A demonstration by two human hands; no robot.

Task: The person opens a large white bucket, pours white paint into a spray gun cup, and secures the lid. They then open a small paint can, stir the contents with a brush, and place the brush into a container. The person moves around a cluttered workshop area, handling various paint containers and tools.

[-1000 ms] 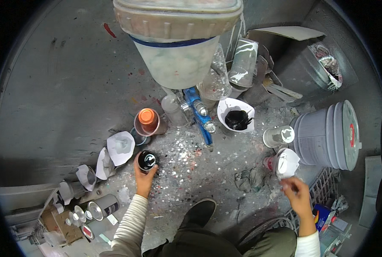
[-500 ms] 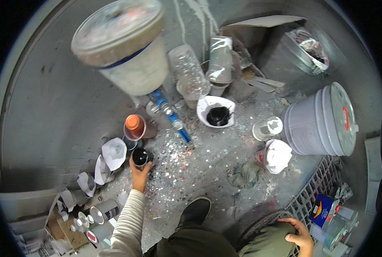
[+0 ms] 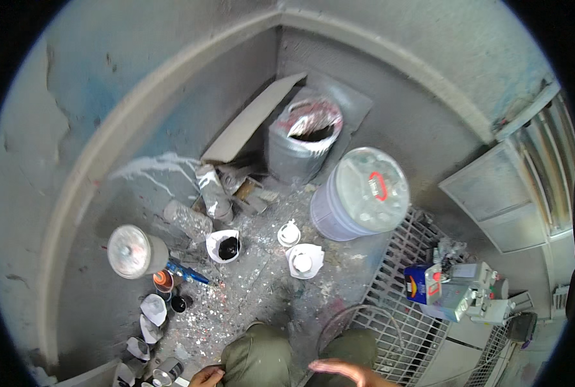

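Note:
At the lower edge, beside my left knee, is my left hand (image 3: 207, 377). Its fingers look curled together, with nothing visible in them; part of it is cut off by the edge. My right hand (image 3: 347, 369) is over my right thigh, fingers stretched out and holding nothing. A cup of black liquid (image 3: 181, 304) stands on the speckled floor, ahead and left of my left hand. Just behind it is a cup with an orange top (image 3: 163, 279). A blue spray gun (image 3: 187, 271) lies near a white lidded container (image 3: 136, 251).
Paper strainers (image 3: 152, 311) line the left wall. A strainer with black residue (image 3: 228, 248) sits mid-floor. At right are a large grey pail (image 3: 358, 197), a metal grate (image 3: 387, 284) and several solvent cans (image 3: 458, 290). A plastic-lined waste bin (image 3: 300, 145) stands in the corner.
My left hand has let go of the cup of black liquid and drawn back to my left knee. My right hand has come off my knee. The view has risen and turned rightward.

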